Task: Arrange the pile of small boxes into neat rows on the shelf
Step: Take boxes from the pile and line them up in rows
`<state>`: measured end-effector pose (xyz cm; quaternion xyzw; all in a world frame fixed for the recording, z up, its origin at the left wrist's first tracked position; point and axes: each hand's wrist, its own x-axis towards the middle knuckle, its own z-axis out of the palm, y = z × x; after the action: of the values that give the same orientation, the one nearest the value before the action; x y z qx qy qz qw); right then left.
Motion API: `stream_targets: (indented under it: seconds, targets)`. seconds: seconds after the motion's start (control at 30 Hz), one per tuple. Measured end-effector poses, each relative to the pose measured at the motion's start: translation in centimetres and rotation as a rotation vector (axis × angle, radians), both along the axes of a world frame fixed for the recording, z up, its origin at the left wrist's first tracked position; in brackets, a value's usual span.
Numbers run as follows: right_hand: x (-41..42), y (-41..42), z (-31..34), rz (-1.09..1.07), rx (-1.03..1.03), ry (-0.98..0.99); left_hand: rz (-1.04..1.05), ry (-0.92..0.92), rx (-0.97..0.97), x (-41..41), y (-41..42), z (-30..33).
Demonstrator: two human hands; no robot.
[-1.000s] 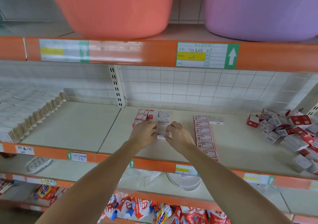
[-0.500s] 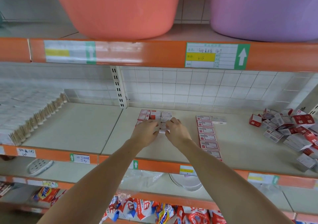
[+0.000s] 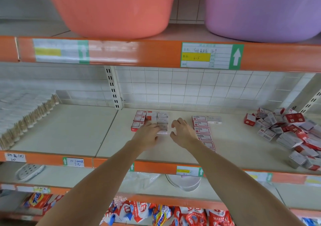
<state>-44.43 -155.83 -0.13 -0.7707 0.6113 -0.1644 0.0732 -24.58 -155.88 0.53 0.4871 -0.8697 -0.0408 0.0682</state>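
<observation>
Both bare forearms reach forward and up to the middle shelf (image 3: 234, 149), converging toward its centre. The left hand (image 3: 147, 135) lies palm down with its fingers on the front edge of a tidy block of small boxes (image 3: 151, 119); whether those fingers curl round a box cannot be told. The right hand (image 3: 182, 135) hovers just beside the block's right side, fingers spread and loosely curved, thumb apart, holding nothing. The two hands sit close together but do not touch. A single straight row of boxes (image 3: 202, 132) runs front to back just right of the right hand. The loose pile of boxes (image 3: 291, 132) sits well apart at the shelf's right end. An orange basin (image 3: 111, 8) and a purple basin (image 3: 260, 10) stand on the shelf above.
</observation>
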Motion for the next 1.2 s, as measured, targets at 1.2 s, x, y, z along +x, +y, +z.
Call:
stream_targets:
  seconds: [1.2]
  targets:
    - [-34.9, 9.6, 4.9, -0.527, -0.097, -0.102, -0.207, -0.013, -0.002, -36.1, 1.5, 5.4]
